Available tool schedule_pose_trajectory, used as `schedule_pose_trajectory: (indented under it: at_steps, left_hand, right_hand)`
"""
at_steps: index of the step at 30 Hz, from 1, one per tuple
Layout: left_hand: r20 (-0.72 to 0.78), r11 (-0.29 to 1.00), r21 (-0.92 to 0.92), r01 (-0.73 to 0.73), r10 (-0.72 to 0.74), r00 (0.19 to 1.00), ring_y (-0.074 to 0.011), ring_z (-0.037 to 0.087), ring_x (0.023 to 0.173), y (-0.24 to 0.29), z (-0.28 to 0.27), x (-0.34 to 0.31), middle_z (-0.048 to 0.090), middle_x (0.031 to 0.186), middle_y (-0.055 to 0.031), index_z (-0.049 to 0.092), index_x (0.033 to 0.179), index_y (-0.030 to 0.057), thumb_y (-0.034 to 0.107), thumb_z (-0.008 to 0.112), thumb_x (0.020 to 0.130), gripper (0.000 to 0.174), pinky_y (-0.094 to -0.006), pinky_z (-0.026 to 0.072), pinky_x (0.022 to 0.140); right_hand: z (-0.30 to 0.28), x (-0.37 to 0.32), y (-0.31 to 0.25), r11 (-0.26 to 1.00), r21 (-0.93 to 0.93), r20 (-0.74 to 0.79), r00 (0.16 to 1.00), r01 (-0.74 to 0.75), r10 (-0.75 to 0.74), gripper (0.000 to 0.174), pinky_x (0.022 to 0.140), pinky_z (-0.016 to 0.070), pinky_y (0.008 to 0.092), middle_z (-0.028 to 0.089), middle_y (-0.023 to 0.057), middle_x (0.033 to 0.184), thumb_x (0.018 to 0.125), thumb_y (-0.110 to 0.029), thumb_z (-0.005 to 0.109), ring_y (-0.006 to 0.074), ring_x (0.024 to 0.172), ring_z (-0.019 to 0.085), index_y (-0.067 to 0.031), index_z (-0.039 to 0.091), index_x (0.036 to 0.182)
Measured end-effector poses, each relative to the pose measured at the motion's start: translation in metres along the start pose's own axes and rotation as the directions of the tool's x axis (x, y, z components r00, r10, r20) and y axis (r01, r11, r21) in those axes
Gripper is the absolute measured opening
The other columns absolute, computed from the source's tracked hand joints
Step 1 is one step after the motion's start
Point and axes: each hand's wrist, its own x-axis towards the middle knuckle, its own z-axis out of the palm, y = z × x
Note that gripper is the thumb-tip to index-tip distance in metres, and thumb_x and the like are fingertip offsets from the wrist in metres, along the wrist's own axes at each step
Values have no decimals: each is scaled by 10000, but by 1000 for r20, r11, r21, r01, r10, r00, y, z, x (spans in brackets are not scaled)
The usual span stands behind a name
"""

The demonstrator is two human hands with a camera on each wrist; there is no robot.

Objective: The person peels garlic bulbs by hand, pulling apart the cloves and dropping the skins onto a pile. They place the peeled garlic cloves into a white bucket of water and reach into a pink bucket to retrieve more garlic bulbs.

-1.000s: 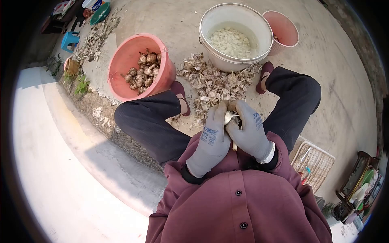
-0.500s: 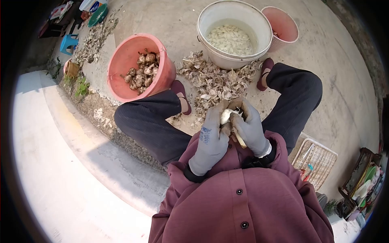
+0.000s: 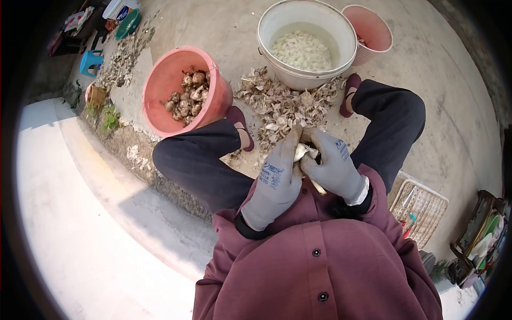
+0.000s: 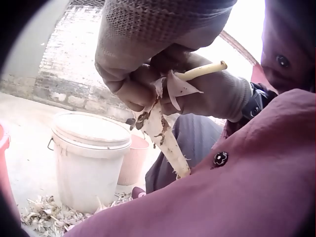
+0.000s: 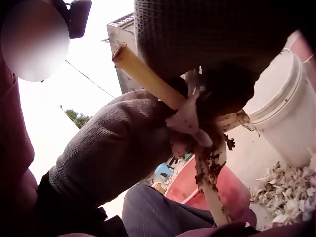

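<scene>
Both hands wear grey gloves and meet in front of the purple shirt. The left hand (image 3: 276, 178) pinches a garlic bulb (image 3: 302, 152) from one side, and the right hand (image 3: 335, 169) grips it from the other. A pale cut stem (image 3: 319, 188) sticks out below the fingers, towards the body. In the left wrist view, loose skin (image 4: 178, 89) hangs beside the stem (image 4: 202, 70), and a strip of dirty peel (image 4: 165, 140) dangles beneath the hands. The right wrist view shows the same stem (image 5: 148, 81) and peel (image 5: 210, 182); the fingertips partly hide the bulb.
A pink basin (image 3: 160, 101) holds unpeeled garlic bulbs (image 3: 186, 98). Ahead stands a white bucket (image 3: 272, 32) with pale cloves (image 3: 301, 50) in water, a pink bucket (image 3: 376, 32) behind it. Garlic skins (image 3: 288, 109) lie between the feet. A rack (image 3: 421, 210) is at the right.
The hands have turned around the garlic and the fingers have shifted their hold. The stem has swung slightly to the right from where it was a second ago.
</scene>
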Motion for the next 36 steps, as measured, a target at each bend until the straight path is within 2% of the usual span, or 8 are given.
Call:
schedule_pose_trajectory:
  at_steps: [5, 8, 14, 18, 28, 31, 33, 36]
  left_hand:
    - [7, 997, 52, 51, -52, 999, -271, 623, 972, 0, 4, 2, 572, 1218, -221, 321, 1465, -32, -146, 457, 808, 681, -343, 505, 861]
    - [-76, 973, 167, -157, 172, 982, -216, 602, 894, -4, 9, 2, 565, 1174, -219, 304, 1470, -43, -117, 466, 826, 668, -295, 503, 805]
    - [-122, 818, -541, 196, -307, 944, -198, 542, 1120, -10, 11, -3, 542, 1206, -163, 437, 1343, -43, -44, 511, 823, 525, -306, 443, 974]
    - [-83, 731, -635, 249, -385, 919, -124, 559, 1009, 3, 0, 2, 554, 1145, -112, 456, 1308, -63, -50, 481, 819, 489, -241, 502, 820]
    - [-79, 954, -210, 216, -236, 968, -118, 582, 787, -16, -1, 3, 558, 1125, -130, 465, 1295, -66, -68, 470, 830, 465, -214, 501, 576]
    - [-176, 990, -56, 129, -137, 975, -232, 568, 899, -6, -4, 5, 541, 1003, -147, 518, 1215, -31, -31, 525, 770, 445, -354, 485, 780]
    - [-91, 839, -492, 233, -316, 944, -138, 570, 983, 5, -8, 7, 558, 1151, -114, 482, 1287, -52, -33, 495, 834, 453, -257, 504, 845]
    - [-70, 778, -578, 248, -349, 934, -149, 543, 1072, 2, -8, 9, 560, 1164, -107, 489, 1288, -43, -9, 516, 843, 447, -290, 453, 965]
  right_hand:
    - [9, 1, 15, 995, -85, -31, 998, 57, -60, 249, 692, 483, 368, 612, 152, 894, 804, -87, 576, 277, 770, 625, 7, 580, 1034]
    - [9, -1, 23, 1000, 17, -81, 997, 17, -16, 239, 650, 488, 326, 620, 145, 872, 826, -25, 520, 214, 731, 627, 0, 584, 1055]
    - [19, 2, 19, 888, 441, -62, 983, -130, 175, 240, 675, 507, 305, 631, 92, 923, 873, -47, 515, 143, 766, 609, 26, 566, 1096]
    - [24, 2, 19, 852, 504, -52, 979, -144, 196, 233, 683, 507, 288, 621, 70, 920, 876, -45, 521, 125, 781, 604, 38, 559, 1091]
    - [34, 13, 24, 818, 537, 25, 973, -206, 229, 214, 554, 501, 260, 593, 89, 921, 884, 1, 500, 80, 726, 569, -5, 490, 1098]
    - [32, 12, 19, 774, 607, 5, 975, -180, 222, 210, 573, 498, 248, 595, 65, 899, 913, -32, 525, 76, 729, 569, -1, 503, 1120]
    - [25, 11, 21, 752, 639, -8, 976, -164, 219, 212, 585, 495, 236, 595, 54, 892, 933, -62, 542, 76, 729, 570, 1, 513, 1133]
    - [17, 8, 22, 722, 650, 94, 967, -239, 235, 273, 618, 443, 175, 587, -15, 873, 1001, -218, 532, 19, 716, 527, -10, 553, 1176]
